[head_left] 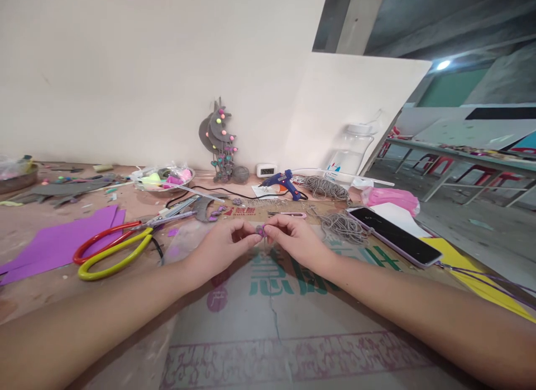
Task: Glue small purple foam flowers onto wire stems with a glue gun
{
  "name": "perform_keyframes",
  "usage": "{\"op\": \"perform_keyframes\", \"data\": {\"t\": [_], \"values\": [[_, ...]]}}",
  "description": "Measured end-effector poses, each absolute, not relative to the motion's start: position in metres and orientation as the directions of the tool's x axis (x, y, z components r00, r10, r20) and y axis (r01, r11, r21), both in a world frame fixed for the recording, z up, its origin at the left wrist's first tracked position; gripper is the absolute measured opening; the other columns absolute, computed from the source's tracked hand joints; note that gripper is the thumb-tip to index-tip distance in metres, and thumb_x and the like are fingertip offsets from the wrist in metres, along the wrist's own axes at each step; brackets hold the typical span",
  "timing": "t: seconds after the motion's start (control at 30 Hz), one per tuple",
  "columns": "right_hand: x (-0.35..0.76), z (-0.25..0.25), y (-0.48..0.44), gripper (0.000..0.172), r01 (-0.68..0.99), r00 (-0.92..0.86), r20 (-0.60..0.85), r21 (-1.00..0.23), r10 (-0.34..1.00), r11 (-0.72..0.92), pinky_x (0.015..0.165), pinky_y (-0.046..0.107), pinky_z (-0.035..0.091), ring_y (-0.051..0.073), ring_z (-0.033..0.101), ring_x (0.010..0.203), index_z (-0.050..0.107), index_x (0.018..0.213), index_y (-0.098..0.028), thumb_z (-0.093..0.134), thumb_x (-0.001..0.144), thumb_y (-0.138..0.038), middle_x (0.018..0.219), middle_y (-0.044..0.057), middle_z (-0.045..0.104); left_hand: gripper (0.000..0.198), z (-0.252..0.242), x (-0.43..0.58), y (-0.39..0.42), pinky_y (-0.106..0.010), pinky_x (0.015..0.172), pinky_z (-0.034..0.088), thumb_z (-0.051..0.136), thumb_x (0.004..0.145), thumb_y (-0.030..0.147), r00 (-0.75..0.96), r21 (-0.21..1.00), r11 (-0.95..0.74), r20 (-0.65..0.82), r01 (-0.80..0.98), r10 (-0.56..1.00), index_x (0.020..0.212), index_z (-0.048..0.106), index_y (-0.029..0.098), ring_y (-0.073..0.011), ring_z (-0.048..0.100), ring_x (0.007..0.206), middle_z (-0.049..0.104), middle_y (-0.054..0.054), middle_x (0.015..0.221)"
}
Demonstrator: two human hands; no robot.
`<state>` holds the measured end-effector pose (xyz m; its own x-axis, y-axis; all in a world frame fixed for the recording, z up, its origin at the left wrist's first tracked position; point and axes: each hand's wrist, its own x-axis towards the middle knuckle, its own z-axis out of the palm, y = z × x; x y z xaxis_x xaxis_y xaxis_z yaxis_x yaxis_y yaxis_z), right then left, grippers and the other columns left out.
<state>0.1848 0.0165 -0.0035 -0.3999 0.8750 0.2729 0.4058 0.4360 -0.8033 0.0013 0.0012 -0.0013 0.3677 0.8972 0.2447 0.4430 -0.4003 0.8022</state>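
Over the middle of the work mat, my left hand and my right hand meet fingertip to fingertip. Both pinch a small purple and grey piece, mostly covered by the fingers. A short grey strand, which looks like yarn, hangs below it. Just beyond my hands lies a pair of small pink-handled snips. Grey felt with small purple pieces rests beyond my left hand. To the right of my right hand is a loose bundle of grey yarn.
Large red-and-yellow-handled scissors lie left on purple sheets. A blue glue gun, a small digital clock and a clear bottle stand at the back. A phone lies right. Grey moon decorations hang against the white board.
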Motion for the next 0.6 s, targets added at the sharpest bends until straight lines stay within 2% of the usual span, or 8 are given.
{"op": "perform_keyframes", "data": {"t": [0.2,0.6], "values": [[0.1851,-0.0059,0.0173,0.021,0.377,-0.376,0.258,-0.835,0.890,0.401,0.058,0.022,0.039,0.011,0.050,0.061,0.058,0.080,-0.017,0.047,0.084,-0.035,0.067,-0.001,0.056,0.024,-0.0041,-0.0007,0.0057,-0.023,0.065,0.041,0.044,0.083,0.032,0.358,0.830,-0.400,0.263,0.390,0.896,0.088,0.063,0.018,-0.0142,0.054,0.071,0.061,0.000,0.077],[0.1848,-0.0034,0.0152,0.020,0.420,-0.416,0.244,-0.803,0.876,0.423,0.053,0.022,0.036,0.010,0.045,0.057,0.057,0.076,-0.017,0.047,0.083,-0.033,0.063,-0.002,0.053,0.019,0.0000,0.0004,0.0011,-0.021,0.055,0.036,0.049,0.078,0.031,0.336,0.826,-0.365,0.229,0.429,0.914,0.072,0.060,0.017,-0.0106,0.048,0.058,0.057,0.003,0.065]]}}
